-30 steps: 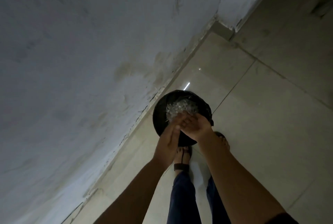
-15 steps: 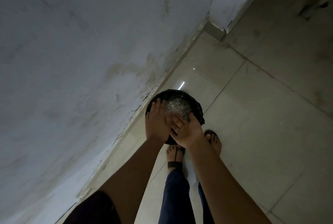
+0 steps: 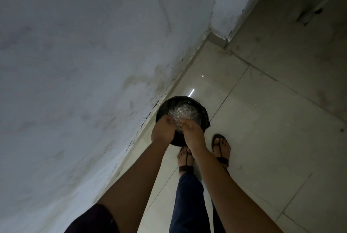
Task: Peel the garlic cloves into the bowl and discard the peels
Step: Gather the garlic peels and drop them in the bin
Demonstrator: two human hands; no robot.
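Peels (image 3: 183, 113) lie heaped in the bin (image 3: 205, 118): papery, light and clingy, best gathered in loose handfuls. Above them, the left hand (image 3: 163, 130) is curled and the right hand (image 3: 192, 134) points down. I cannot tell whether the 2 hold anything.

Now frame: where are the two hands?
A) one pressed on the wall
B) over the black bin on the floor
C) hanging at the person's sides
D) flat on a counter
B: the left hand and the right hand are close together above the black bin, which stands on the tiled floor by the wall, with pale peels inside.
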